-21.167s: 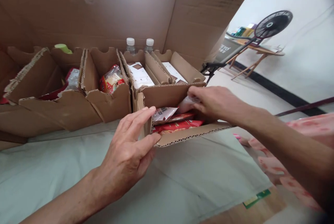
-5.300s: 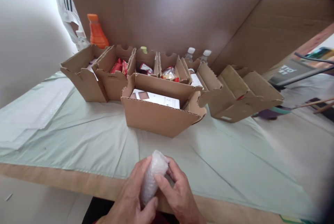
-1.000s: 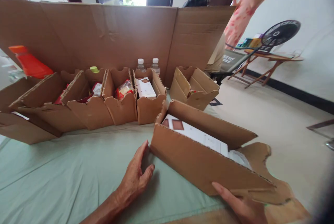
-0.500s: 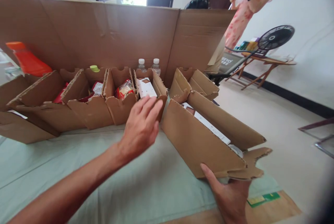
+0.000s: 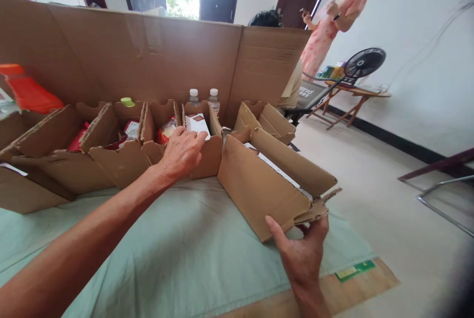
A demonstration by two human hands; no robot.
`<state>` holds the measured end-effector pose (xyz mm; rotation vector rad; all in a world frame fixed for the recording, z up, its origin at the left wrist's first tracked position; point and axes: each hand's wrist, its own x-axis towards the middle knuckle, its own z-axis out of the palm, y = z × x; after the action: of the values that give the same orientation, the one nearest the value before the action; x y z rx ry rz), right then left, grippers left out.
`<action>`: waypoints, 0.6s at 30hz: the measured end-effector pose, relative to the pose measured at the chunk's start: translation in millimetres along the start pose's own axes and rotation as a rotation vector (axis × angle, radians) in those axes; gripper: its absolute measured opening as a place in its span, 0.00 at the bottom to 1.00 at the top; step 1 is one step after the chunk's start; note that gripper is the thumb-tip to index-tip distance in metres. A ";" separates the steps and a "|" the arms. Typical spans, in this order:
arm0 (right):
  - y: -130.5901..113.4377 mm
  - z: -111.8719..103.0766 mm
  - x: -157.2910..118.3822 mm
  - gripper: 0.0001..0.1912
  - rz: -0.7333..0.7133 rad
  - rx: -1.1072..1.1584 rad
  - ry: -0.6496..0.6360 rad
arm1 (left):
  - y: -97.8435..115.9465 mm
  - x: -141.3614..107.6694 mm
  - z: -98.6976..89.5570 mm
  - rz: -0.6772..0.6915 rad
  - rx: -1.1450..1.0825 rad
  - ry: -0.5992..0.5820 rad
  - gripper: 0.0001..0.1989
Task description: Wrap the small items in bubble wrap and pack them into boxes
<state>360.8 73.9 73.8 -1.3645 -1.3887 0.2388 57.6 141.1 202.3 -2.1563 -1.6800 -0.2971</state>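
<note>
My left hand [image 5: 183,152] is at the front edge of a cardboard bin [image 5: 207,160] that holds a white box [image 5: 198,124]. Its fingers are partly spread over that edge, close to the white box; whether they press on the cardboard I cannot make out. With my right hand [image 5: 301,246] I grip the near end of a separate long cardboard bin [image 5: 259,189], thumb on its side and fingers hidden behind the end flap. Inside this bin lie white boxes [image 5: 278,167], seen only along their tops.
Joined bins to the left hold red packets [image 5: 78,143] and a snack bag [image 5: 167,129]. Two clear bottles [image 5: 193,97], an orange bottle [image 5: 33,92] and a tall cardboard panel [image 5: 148,56] stand behind. Beyond are a fan [image 5: 365,62] and a standing person [image 5: 333,24].
My left hand has moved forward and left to the edge of the bin with the white box. The bin in my right hand has turned and its near end has shifted left. The view has shifted too.
</note>
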 end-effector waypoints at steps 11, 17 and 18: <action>-12.3 5.4 -8.1 0.59 -0.076 -0.076 0.126 | -2.1 4.2 -2.7 0.030 0.000 -0.029 0.17; -16.5 6.1 -11.7 0.57 -0.146 -0.109 0.173 | -8.5 9.0 -0.8 0.088 -0.002 -0.038 0.14; -16.8 8.2 -11.9 0.57 -0.146 -0.107 0.183 | -9.3 10.0 -0.8 0.093 -0.002 -0.036 0.14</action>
<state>341.5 63.5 77.3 -1.3303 -1.3547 -0.0568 51.4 151.5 208.6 -2.2459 -1.5933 -0.2348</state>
